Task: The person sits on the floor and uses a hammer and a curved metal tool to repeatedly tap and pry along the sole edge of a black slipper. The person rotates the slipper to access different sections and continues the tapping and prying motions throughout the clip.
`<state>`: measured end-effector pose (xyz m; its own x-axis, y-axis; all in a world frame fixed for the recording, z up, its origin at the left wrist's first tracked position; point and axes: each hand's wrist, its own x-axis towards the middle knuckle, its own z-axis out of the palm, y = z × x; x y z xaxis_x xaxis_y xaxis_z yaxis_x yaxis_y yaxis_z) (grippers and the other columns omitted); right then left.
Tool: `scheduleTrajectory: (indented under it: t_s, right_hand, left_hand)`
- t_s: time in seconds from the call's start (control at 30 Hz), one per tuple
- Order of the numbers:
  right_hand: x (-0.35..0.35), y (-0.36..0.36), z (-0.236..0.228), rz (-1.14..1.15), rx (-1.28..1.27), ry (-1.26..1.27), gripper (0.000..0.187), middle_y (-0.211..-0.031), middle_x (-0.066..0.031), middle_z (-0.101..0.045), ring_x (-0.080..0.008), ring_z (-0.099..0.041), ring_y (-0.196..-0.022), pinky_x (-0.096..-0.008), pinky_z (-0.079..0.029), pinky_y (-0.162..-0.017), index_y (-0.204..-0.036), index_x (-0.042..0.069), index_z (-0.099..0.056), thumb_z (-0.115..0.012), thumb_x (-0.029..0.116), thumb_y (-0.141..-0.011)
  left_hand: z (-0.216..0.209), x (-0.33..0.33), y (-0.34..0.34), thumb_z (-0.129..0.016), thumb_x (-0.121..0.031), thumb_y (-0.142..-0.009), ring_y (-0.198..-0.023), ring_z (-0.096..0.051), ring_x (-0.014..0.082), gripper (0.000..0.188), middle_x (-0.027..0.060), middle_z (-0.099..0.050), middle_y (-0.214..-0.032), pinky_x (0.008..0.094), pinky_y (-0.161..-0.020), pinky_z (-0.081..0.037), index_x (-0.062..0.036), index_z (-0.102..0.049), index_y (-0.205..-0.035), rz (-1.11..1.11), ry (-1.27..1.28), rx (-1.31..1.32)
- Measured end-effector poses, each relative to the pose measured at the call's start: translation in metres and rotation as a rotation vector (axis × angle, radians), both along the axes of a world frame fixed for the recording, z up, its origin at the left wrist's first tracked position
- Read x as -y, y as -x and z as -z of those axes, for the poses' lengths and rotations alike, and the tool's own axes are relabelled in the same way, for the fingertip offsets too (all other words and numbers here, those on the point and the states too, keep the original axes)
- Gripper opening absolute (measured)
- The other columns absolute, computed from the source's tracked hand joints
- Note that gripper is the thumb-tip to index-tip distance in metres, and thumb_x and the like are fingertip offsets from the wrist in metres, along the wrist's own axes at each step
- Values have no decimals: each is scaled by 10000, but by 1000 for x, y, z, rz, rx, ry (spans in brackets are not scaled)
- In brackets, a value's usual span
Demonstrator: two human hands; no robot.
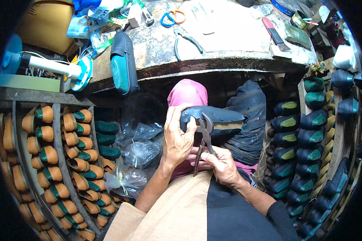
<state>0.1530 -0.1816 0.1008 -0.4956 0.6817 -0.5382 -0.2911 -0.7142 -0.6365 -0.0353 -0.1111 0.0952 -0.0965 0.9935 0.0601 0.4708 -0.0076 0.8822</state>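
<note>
My left hand (177, 134) is closed around one end of a dark shoe upper (217, 113), held sideways above my lap. A pale tan edge shows along the shoe's lower side. In my right hand (222, 166) are metal pincers (206, 138), their handles gripped and pointing down toward me. The pincers' jaws are at the shoe's edge, close to my left thumb. Whether they bite on the material I cannot tell. Beyond the shoe are pink cloth (188, 92) and dark cloth (249, 116) over my legs.
Ahead stands a worn workbench (237, 44) with pliers (189, 42), scissors (173, 18), a red-handled knife (274, 34) and a black-and-green shoe (124, 66) at its edge. Racks of orange shoes (50, 154) line the left; dark shoes (311, 136) fill the right. Plastic bags (140, 152) lie left of me.
</note>
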Motion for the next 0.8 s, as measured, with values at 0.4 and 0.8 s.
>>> scheduleTrajectory:
  t_s: [0.4,0.8]
  right_hand:
    - [0,-4,-32,160,-68,169,350,-1286,-266,-796,-371,-827,-1152,-476,-676,-1045,-1335,-152,-688,-625,129,-1136]
    - [-47,-56,-46,-490,856,-814,249,-699,-219,-650,-428,-711,-666,-524,-535,-629,-932,-12,-592,-710,125,-1102]
  left_hand:
    - [0,18,-8,-688,2,-1038,-1118,-661,236,294,120,-628,-1195,363,-989,-554,-32,-692,-1330,-21,35,85]
    - [7,28,-16,-727,-75,-1014,-1142,-681,336,332,176,-666,-1227,436,-1040,-527,-18,-704,-1341,-107,-10,130]
